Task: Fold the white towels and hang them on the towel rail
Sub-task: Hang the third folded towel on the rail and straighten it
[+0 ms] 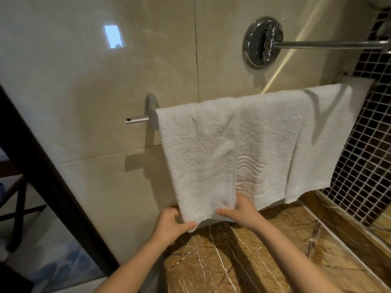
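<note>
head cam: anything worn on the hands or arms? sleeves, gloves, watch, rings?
Nothing worn that shows. The left hand and right hand are bare: no gloves, and no rings on the parts in view. The left forearm and right forearm are uncovered down to the frame's bottom edge, with no sleeve, watch or wristband.

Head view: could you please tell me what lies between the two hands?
The lower edge of the white towel on the towel rail spans from left hand to right hand, in the head view.
</note>
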A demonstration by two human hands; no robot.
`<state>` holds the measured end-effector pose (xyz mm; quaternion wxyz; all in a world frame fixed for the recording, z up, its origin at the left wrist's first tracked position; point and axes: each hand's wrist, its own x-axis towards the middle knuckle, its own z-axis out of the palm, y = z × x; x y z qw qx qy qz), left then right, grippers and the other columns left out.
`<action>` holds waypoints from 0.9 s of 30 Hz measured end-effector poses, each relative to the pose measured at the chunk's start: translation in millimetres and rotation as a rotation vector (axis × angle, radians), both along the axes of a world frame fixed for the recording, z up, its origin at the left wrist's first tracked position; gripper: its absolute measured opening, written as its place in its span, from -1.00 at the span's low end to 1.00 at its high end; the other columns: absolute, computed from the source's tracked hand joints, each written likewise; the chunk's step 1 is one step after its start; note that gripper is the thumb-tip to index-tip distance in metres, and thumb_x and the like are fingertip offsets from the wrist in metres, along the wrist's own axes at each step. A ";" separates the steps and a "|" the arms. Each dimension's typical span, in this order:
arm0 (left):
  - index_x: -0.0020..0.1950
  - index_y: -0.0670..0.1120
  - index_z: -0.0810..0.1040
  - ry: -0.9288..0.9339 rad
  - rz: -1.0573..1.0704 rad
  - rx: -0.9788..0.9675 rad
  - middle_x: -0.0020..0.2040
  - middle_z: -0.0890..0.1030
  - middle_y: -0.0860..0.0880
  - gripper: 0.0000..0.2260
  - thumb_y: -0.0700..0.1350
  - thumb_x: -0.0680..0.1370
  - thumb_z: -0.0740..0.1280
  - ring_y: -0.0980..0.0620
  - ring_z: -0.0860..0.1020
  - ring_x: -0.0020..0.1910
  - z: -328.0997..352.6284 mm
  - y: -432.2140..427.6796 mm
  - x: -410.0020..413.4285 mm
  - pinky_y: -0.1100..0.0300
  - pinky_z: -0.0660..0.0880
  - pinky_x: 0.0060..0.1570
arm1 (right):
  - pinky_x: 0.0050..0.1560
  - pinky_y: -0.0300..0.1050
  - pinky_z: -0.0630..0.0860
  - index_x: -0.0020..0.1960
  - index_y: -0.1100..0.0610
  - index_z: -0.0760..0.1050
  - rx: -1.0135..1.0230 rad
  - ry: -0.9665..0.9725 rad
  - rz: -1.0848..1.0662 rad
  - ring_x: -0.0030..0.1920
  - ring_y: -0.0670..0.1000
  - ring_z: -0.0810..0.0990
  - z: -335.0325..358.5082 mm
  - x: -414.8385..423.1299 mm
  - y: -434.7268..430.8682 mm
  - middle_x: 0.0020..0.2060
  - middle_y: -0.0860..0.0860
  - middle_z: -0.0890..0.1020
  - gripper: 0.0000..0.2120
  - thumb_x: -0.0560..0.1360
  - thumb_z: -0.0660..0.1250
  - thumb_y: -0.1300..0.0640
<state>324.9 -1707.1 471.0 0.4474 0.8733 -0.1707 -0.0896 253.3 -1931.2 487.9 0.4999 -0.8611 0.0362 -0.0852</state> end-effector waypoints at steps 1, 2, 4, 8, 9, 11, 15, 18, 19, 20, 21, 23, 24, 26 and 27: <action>-0.15 0.05 0.62 -0.012 0.013 -0.010 -0.09 0.66 0.08 -0.78 -0.03 0.29 0.59 0.14 0.62 -0.07 -0.3 -1.0 -0.2 0.20 0.57 -0.07 | 0.13 -0.17 0.50 0.14 -0.04 0.56 -0.009 -0.008 0.007 0.07 -0.19 0.58 -1.6 1.0 0.0 0.04 -0.18 0.63 -0.67 0.40 0.49 0.12; -0.19 0.07 0.62 -0.024 0.027 -0.023 -0.11 0.67 0.08 -0.81 -0.04 0.30 0.59 0.17 0.62 -0.11 -0.8 -1.0 -0.5 0.23 0.57 -0.10 | 0.13 -0.17 0.50 0.17 0.02 0.57 -0.022 -0.022 0.006 0.09 -0.14 0.59 -3.3 1.9 -0.3 0.07 -0.13 0.63 -0.66 0.41 0.48 0.12; -0.23 0.09 0.63 -0.035 0.049 -0.054 -0.15 0.69 0.10 -0.84 -0.06 0.31 0.58 0.23 0.63 -0.18 -3.0 0.9 -0.9 0.22 0.59 -0.11 | 0.11 -0.18 0.51 0.13 0.04 0.60 -0.030 -0.022 -0.020 0.06 -0.14 0.60 -6.4 3.0 -1.6 0.05 -0.11 0.64 -0.71 0.42 0.47 0.13; -0.21 0.01 0.68 -0.057 0.068 -0.056 -0.18 0.69 0.07 -0.82 -0.01 0.27 0.60 0.13 0.64 -0.18 -9.1 6.3 -1.8 0.04 0.60 -0.11 | -0.10 -0.29 0.55 -0.13 -0.08 0.63 -0.002 0.042 -0.051 -0.15 -0.27 0.63 -11.6 1.4 -5.2 -0.18 -0.19 0.67 -0.88 0.40 0.49 0.12; -0.23 0.03 0.67 -0.056 0.068 -0.053 -0.17 0.68 0.06 -0.81 0.00 0.26 0.61 0.11 0.64 -0.18 -8.9 6.5 -2.1 0.02 0.60 -0.13 | -0.12 -0.32 0.54 -0.13 -0.06 0.63 -0.003 0.050 -0.046 -0.16 -0.27 0.63 -11.5 1.6 -6.3 -0.19 -0.18 0.67 -0.89 0.40 0.50 0.12; -0.28 0.10 0.64 -0.042 0.061 -0.059 -0.17 0.68 0.08 -0.80 0.02 0.23 0.62 0.10 0.64 -0.20 -8.7 6.2 -3.1 0.00 0.61 -0.19 | -0.13 -0.32 0.55 -0.12 -0.03 0.65 -0.004 0.057 -0.037 -0.14 -0.24 0.64 -9.8 1.3 -8.3 -0.18 -0.15 0.68 -0.89 0.38 0.51 0.11; -0.28 0.18 0.61 -0.027 0.024 -0.050 -0.14 0.68 0.08 -0.77 -0.02 0.21 0.62 0.10 0.64 -0.17 -11.8 7.9 -6.9 0.01 0.60 -0.16 | -0.11 -0.29 0.57 -0.10 0.00 0.65 -0.036 0.062 -0.024 -0.14 -0.20 0.65 -10.7 -4.9 -8.7 -0.16 -0.10 0.70 -0.77 0.27 0.59 0.07; -0.28 0.19 0.62 -0.038 0.000 -0.046 -0.18 0.68 0.10 -0.75 -0.07 0.22 0.62 0.15 0.63 -0.16 -13.4 12.5 -8.1 0.08 0.58 -0.08 | -0.05 -0.25 0.57 -0.04 -0.02 0.63 -0.084 0.058 -0.046 -0.08 -0.19 0.63 -18.1 -10.8 -5.2 -0.10 -0.13 0.67 -0.68 0.24 0.58 0.02; -0.28 0.18 0.62 -0.033 -0.001 -0.051 -0.20 0.69 0.13 -0.75 -0.09 0.22 0.62 0.16 0.64 -0.17 -13.8 13.8 -8.0 0.11 0.58 -0.09 | -0.02 -0.22 0.56 -0.01 -0.03 0.62 -0.081 0.054 -0.040 -0.06 -0.19 0.62 -20.0 -11.8 -4.1 -0.07 -0.13 0.66 -0.68 0.26 0.57 0.01; -0.28 0.17 0.62 -0.026 0.002 -0.057 -0.23 0.68 0.16 -0.75 -0.10 0.23 0.62 0.19 0.64 -0.18 -14.2 14.7 -7.5 0.14 0.58 -0.12 | 0.01 -0.20 0.55 0.03 -0.03 0.60 -0.081 0.058 -0.028 -0.03 -0.18 0.60 -21.4 -12.3 -2.9 -0.04 -0.13 0.65 -0.66 0.29 0.56 0.01; -0.28 0.15 0.62 -0.021 0.007 -0.068 -0.25 0.68 0.20 -0.75 -0.12 0.23 0.62 0.22 0.63 -0.19 -14.0 14.9 -7.3 0.20 0.56 -0.17 | 0.03 -0.18 0.54 0.05 -0.01 0.59 -0.083 0.067 -0.021 -0.01 -0.15 0.60 -22.0 -12.6 -1.6 -0.03 -0.12 0.64 -0.66 0.31 0.55 0.03; -0.25 0.13 0.60 -0.034 0.027 -0.102 -0.25 0.67 0.24 -0.70 -0.17 0.20 0.62 0.27 0.61 -0.19 -13.5 13.6 -7.5 0.33 0.48 -0.24 | 0.01 -0.11 0.55 -0.03 0.07 0.60 -0.072 0.080 -0.034 -0.07 -0.11 0.62 -21.8 -12.9 0.2 -0.10 -0.07 0.66 -0.75 0.33 0.54 0.09; -0.21 0.12 0.59 -0.037 0.036 -0.120 -0.24 0.67 0.19 -0.66 -0.19 0.19 0.62 0.26 0.61 -0.18 -12.9 12.4 -7.8 0.37 0.45 -0.26 | -0.02 -0.07 0.57 -0.09 0.14 0.62 -0.063 0.083 -0.051 -0.11 -0.07 0.64 -20.9 -12.6 0.9 -0.15 -0.03 0.67 -0.80 0.33 0.54 0.12; -0.10 0.07 0.52 -0.014 0.058 -0.128 -0.19 0.64 0.09 -0.56 -0.18 0.16 0.62 0.17 0.59 -0.18 -10.8 10.2 -8.4 0.36 0.45 -0.27 | -0.10 -0.03 0.58 -0.13 0.30 0.61 0.004 0.078 -0.096 -0.14 0.07 0.66 -16.5 -12.4 1.3 -0.19 0.13 0.68 -0.74 0.28 0.56 0.19; -0.06 0.06 0.48 0.002 0.065 -0.117 -0.15 0.61 0.08 -0.52 -0.16 0.15 0.63 0.17 0.57 -0.15 -8.9 9.5 -8.4 0.35 0.45 -0.27 | -0.14 -0.06 0.58 -0.11 0.34 0.59 0.070 0.051 -0.119 -0.13 0.13 0.65 -13.7 -12.6 0.4 -0.17 0.18 0.68 -0.70 0.25 0.58 0.21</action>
